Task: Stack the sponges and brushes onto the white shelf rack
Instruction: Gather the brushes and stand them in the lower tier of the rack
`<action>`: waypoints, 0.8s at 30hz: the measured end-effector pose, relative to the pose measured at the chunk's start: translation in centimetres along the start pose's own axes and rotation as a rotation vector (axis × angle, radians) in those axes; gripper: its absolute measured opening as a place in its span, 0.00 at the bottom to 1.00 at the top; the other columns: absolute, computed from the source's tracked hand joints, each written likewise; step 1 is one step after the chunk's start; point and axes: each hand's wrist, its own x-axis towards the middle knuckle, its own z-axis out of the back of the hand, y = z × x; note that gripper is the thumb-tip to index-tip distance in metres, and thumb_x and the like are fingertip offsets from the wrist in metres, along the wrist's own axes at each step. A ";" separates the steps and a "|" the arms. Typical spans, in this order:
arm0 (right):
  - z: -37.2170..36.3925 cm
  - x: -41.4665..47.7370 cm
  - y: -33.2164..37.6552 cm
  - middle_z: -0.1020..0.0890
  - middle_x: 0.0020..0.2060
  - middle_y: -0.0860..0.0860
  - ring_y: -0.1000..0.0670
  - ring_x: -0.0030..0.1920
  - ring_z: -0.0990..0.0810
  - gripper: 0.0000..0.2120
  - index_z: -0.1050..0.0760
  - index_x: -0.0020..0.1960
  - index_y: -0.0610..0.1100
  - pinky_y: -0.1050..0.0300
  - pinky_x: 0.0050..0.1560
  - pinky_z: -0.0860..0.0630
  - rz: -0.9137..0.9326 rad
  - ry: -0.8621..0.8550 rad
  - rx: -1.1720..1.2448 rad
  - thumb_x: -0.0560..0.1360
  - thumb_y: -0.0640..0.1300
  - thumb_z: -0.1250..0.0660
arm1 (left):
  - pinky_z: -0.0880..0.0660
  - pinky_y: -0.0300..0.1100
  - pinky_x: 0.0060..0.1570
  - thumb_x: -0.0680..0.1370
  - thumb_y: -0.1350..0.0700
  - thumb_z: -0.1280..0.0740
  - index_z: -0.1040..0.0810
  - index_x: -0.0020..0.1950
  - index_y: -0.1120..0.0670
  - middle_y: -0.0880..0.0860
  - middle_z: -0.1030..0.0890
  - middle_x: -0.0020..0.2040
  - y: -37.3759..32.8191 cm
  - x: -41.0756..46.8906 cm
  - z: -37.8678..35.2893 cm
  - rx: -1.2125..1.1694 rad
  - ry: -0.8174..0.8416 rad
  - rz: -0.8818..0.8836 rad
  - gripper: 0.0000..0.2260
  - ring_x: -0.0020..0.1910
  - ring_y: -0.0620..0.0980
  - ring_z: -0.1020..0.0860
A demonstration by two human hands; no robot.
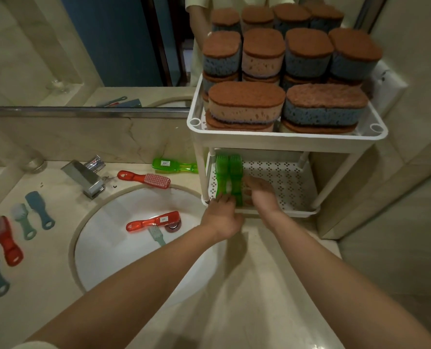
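White shelf rack (287, 141) standing on the counter to the right of the basin (123, 250). Its upper tier is filled with stacked sponges (247, 104), brown scouring faces up, in blue and pink. On the perforated lower tier, at its left near corner, two green brushes (229, 176) stand on edge side by side, handles toward the viewer. The left hand (222, 217) is closed around the near handle ends of the green brushes; the right hand (261, 193) lies just right of them, its fingers against the brush side, though whether it grips cannot be told.

A third green brush (174, 166) lies on the counter far left of the rack; a red brush (145, 179) beside the tap (88, 178); a second red brush (154, 221) and a pale green one (157, 235) inside the basin. At far left, more brushes (20, 222), red, pale green and blue-grey, lie on the counter.
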 end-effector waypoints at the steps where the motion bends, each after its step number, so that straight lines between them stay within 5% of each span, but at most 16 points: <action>1: 0.0 -0.9 -0.3 0.17 0.50 0.39 0.38 0.53 0.20 0.11 0.21 0.49 0.38 0.50 0.54 0.24 0.050 -0.071 0.010 0.79 0.43 0.40 | 0.32 0.47 0.64 0.78 0.54 0.40 0.30 0.69 0.57 0.58 0.30 0.69 0.3 -0.9 -0.2 -0.079 -0.045 -0.024 0.20 0.68 0.59 0.33; 3: -0.2 -2.7 -0.9 0.17 0.46 0.47 0.46 0.48 0.20 0.11 0.21 0.44 0.46 0.51 0.53 0.24 0.129 -0.143 0.028 0.77 0.36 0.40 | 0.32 0.44 0.64 0.77 0.56 0.39 0.32 0.72 0.53 0.54 0.31 0.71 1.1 -2.6 -0.7 -0.215 -0.139 -0.042 0.22 0.69 0.55 0.32; 6: -1.1 -4.8 -2.1 0.19 0.39 0.47 0.51 0.40 0.20 0.15 0.23 0.41 0.45 0.62 0.42 0.24 0.170 -0.119 0.087 0.75 0.30 0.43 | 0.32 0.38 0.59 0.78 0.56 0.39 0.30 0.71 0.46 0.48 0.30 0.71 2.8 -4.7 -1.3 -0.346 -0.252 -0.032 0.21 0.67 0.47 0.30; 13: -5.1 -7.4 -2.7 0.19 0.38 0.46 0.52 0.38 0.21 0.15 0.23 0.42 0.43 0.65 0.39 0.26 0.160 -0.030 0.058 0.76 0.29 0.44 | 0.27 0.41 0.59 0.77 0.61 0.38 0.23 0.61 0.45 0.44 0.22 0.59 7.7 -7.9 -0.8 -0.669 -0.344 0.142 0.16 0.59 0.41 0.24; 16: -7.6 -8.2 -2.8 0.19 0.37 0.46 0.54 0.37 0.22 0.15 0.22 0.42 0.43 0.70 0.35 0.27 0.151 0.052 0.019 0.76 0.29 0.44 | 0.25 0.38 0.50 0.77 0.61 0.39 0.22 0.58 0.45 0.43 0.20 0.54 10.1 -8.7 -0.1 -0.728 -0.357 0.226 0.15 0.55 0.38 0.23; 20: -11.0 -8.5 -2.9 0.19 0.38 0.49 0.53 0.37 0.22 0.15 0.22 0.44 0.44 0.63 0.38 0.28 0.115 0.160 -0.070 0.76 0.30 0.44 | 0.26 0.45 0.59 0.77 0.62 0.39 0.22 0.59 0.49 0.45 0.19 0.55 13.3 -9.3 1.1 -0.749 -0.334 0.298 0.14 0.56 0.44 0.22; 24: -14.5 -7.6 -2.0 0.18 0.43 0.49 0.51 0.44 0.22 0.12 0.22 0.47 0.45 0.57 0.47 0.25 0.117 0.192 -0.131 0.76 0.32 0.42 | 0.26 0.40 0.55 0.77 0.62 0.39 0.23 0.55 0.46 0.44 0.20 0.52 16.5 -9.0 3.2 -0.760 -0.362 0.324 0.13 0.55 0.45 0.22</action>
